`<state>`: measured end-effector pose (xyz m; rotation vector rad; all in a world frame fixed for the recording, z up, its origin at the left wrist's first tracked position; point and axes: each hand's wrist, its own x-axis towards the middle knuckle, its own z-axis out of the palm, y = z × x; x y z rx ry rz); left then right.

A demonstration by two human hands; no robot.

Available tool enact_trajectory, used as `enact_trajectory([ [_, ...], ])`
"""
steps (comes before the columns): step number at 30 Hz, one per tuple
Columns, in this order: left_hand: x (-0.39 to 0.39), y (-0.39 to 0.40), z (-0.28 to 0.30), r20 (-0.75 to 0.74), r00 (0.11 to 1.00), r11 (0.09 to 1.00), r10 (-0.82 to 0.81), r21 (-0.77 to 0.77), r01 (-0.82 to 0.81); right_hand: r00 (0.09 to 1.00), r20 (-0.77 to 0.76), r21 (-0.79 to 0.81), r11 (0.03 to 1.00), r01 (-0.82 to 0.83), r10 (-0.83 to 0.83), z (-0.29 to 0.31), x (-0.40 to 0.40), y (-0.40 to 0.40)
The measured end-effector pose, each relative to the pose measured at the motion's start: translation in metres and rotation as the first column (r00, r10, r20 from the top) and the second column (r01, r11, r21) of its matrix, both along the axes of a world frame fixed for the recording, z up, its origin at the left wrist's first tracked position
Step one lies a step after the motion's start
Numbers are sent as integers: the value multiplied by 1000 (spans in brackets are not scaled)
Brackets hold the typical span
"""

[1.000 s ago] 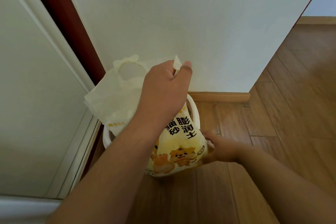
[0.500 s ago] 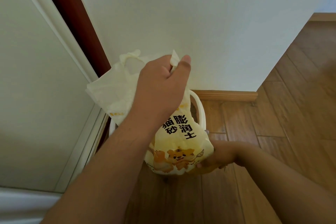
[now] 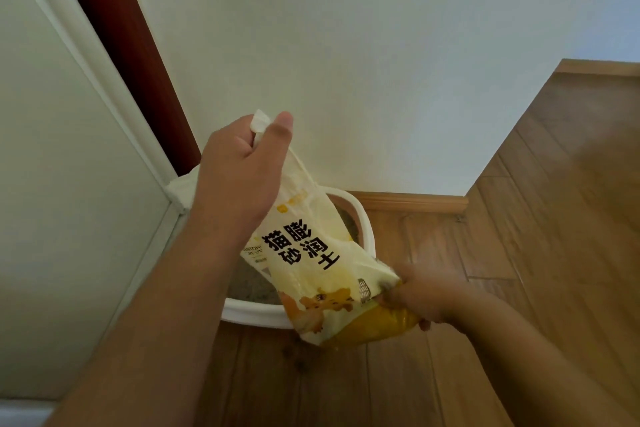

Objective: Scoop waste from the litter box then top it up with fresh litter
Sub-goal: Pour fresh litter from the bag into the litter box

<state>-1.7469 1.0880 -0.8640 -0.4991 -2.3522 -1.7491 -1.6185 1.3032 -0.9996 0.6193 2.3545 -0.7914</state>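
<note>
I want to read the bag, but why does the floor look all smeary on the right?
Head view: the wooden floor at right is motion-blurred, and the wide lens bends the wall edges. The litter bag print stays sharp and readable; soft, even light, no glare, and the right hand sits slightly dim.

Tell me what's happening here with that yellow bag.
A person is holding a yellow bag of cat litter over a white litter box on the wooden floor. The left hand pinches the bag's top corner, and the right hand grips its bottom end. The bag is tilted. Grey litter shows in the box; no pouring is visible.
</note>
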Motion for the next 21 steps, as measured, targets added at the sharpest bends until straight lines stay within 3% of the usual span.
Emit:
enact_trajectory([
  [4,-10,-6,-9,38,999,1000,-8,5,8,986,-69,116,980,160,-153,20,3,14],
  [7,-13,-5,-20,90,995,999,-44,29,41,976,-123,166,966,197,-178,33,3,25],
  [13,-21,3,-41,321,938,984,-128,157,81,953,-178,195,940,280,-247,42,9,41],
  [21,-35,1,-72,280,944,984,-174,4,180,954,-234,277,928,249,-186,37,13,43],
])
